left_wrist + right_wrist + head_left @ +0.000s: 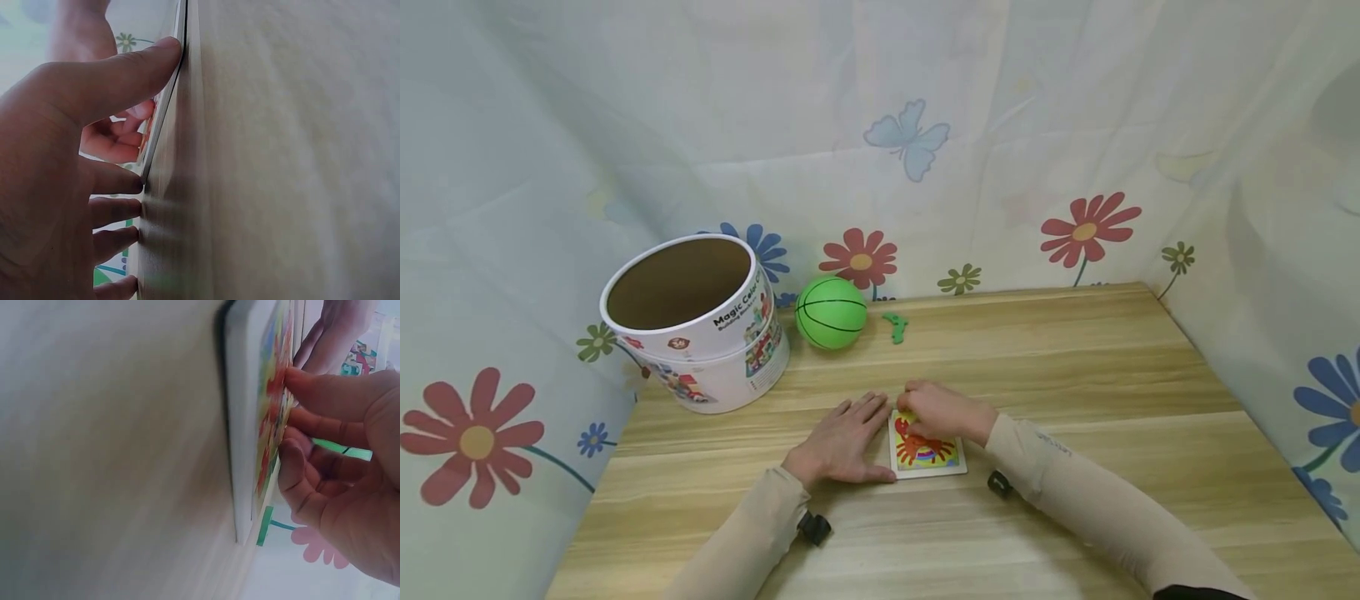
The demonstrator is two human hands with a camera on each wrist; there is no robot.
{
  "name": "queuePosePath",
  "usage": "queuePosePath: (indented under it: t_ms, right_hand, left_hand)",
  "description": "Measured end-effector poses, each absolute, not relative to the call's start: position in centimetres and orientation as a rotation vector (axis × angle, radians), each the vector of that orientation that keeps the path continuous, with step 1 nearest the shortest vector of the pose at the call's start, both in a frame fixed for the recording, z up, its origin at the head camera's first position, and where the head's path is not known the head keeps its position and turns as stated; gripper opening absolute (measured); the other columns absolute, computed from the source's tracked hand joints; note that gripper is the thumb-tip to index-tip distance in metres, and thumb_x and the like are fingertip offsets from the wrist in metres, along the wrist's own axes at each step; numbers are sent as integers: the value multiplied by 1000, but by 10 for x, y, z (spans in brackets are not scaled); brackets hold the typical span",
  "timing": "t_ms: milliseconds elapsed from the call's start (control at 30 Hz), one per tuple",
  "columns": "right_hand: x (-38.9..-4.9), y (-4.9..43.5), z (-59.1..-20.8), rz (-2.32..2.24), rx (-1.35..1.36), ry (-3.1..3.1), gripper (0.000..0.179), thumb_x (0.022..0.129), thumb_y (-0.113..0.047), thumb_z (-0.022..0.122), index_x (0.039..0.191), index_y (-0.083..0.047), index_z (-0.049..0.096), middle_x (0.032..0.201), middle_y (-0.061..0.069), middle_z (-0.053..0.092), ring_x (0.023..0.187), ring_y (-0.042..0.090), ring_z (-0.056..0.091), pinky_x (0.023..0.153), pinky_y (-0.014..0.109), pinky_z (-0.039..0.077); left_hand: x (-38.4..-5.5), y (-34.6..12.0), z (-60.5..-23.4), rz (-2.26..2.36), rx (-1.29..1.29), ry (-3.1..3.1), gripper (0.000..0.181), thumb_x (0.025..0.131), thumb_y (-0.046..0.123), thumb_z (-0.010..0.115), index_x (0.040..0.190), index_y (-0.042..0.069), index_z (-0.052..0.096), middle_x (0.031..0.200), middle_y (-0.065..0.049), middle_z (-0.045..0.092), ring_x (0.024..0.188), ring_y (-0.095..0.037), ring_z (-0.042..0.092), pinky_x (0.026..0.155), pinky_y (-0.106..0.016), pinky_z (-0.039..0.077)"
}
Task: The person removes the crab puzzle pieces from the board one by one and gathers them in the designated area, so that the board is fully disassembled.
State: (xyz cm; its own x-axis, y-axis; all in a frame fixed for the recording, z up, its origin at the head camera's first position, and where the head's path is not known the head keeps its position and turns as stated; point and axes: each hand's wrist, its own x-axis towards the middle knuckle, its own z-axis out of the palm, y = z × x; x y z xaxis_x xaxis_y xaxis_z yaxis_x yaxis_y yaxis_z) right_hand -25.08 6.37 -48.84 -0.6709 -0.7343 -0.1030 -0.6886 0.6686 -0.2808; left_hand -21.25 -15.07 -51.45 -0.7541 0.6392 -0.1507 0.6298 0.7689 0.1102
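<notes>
A small square crab puzzle [928, 458] with a white border lies flat on the wooden table; its picture is a red crab on yellow. My left hand [847, 442] rests spread beside its left edge. In the left wrist view the thumb [165, 53] and a fingertip touch the board's edge. From above, my right hand [947, 412] reaches over the board's upper part, fingers curled, pinching a puzzle piece at its face. That piece is mostly hidden by the fingers. In the right wrist view the right hand's thumb [300, 384] and fingertips meet the printed surface.
A green puzzle piece [896, 327] lies farther back on the table [1075, 375]. Left of it stands a green ball [831, 313] with black lines. A large white cardboard bucket [722, 375] is at the back left. Flower-patterned curtains [985, 208] surround the table.
</notes>
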Motion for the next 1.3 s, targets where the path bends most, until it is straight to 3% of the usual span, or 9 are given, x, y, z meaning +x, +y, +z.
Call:
queuePosePath:
  t_ms: [500,1000,1300]
  right_hand:
    - [-250,61,-491,-335,-1067,2707,31,84,-22,76,110,-8,67,111,9,65,99,22,64,90,34,53]
    - [-252,64,-490,-378,-1096,2716,34,76,-29,78,102,-10,66,91,-1,58,77,9,53,66,24,48]
    - [-251,64,-490,-359,-1099,2739,31,76,-32,79,96,-12,65,85,-4,54,72,9,50,61,23,43]
  left_hand:
    - [-211,-150,-513,68,994,2778,109,77,82,50,156,12,23,162,-9,20,150,-27,17,119,-52,21]
    - [-210,-149,-510,75,999,2779,107,78,80,52,156,11,23,162,-10,20,150,-29,18,118,-53,22]
    - [-210,-149,-512,71,994,2779,108,78,81,51,156,12,23,162,-9,20,150,-28,17,119,-53,21]
